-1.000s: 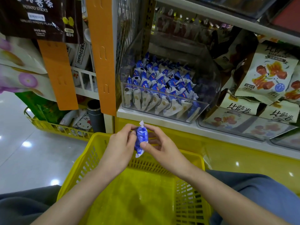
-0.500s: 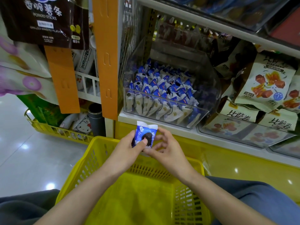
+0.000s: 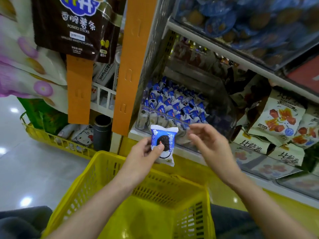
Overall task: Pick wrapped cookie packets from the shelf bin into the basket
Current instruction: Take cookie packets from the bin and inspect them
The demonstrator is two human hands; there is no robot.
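Now the left hand [image 3: 144,153] alone grips the cookie packet [image 3: 163,145], thumb pressed on its printed face, fingers curled behind. At 3 o'clock of it the right hand [image 3: 209,144] hangs released, fingers loosely spread, touching nothing. The packet is above the yellow basket [image 3: 82,183]'s far rim, the clear shelf bin [image 3: 222,118] at 12 o'clock. Half a second ago both hands pinched it.
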